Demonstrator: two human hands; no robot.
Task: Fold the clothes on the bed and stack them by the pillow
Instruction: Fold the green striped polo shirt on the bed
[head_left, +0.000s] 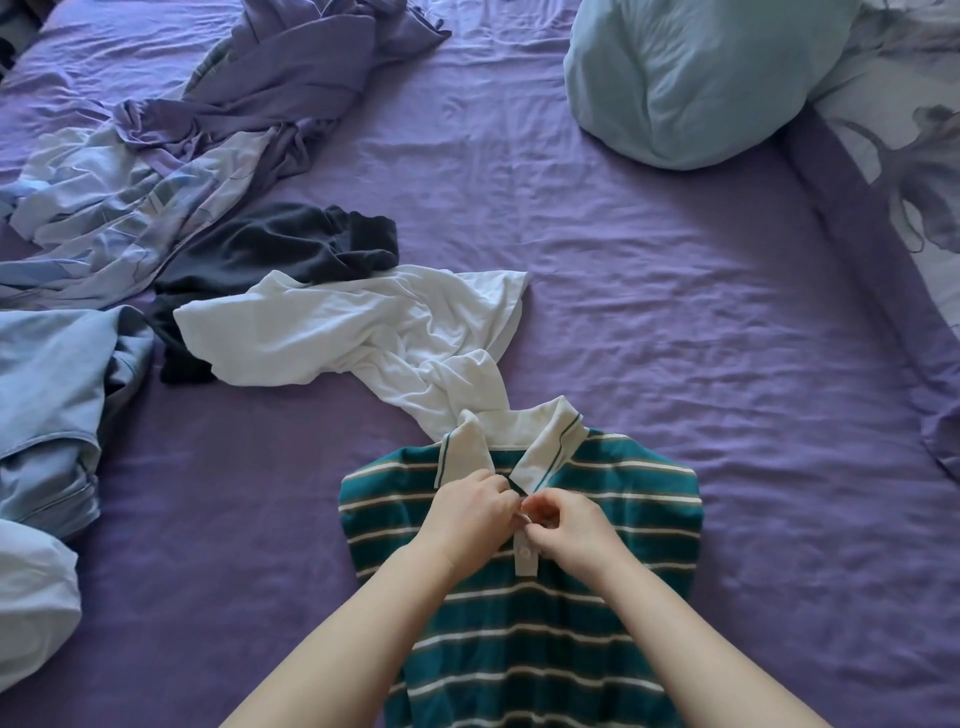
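Note:
A green polo shirt (613, 499) with white stripes and a white collar lies face up on the purple bed sheet (649, 322), collar pointing away from me. My left hand (467, 512) and my right hand (563, 525) meet at the white button placket just below the collar, both pinching it with curled fingers. A crumpled white T-shirt (363, 322) lies just beyond the collar, partly over a dark navy garment (280, 249). A light blue pillow (691, 78) sits at the far right.
A rumpled purple and pale floral duvet (171, 156) sprawls across the far left. Light blue clothing (52, 395) is heaped at the left edge. A floral pillow (914, 145) lies at the far right edge.

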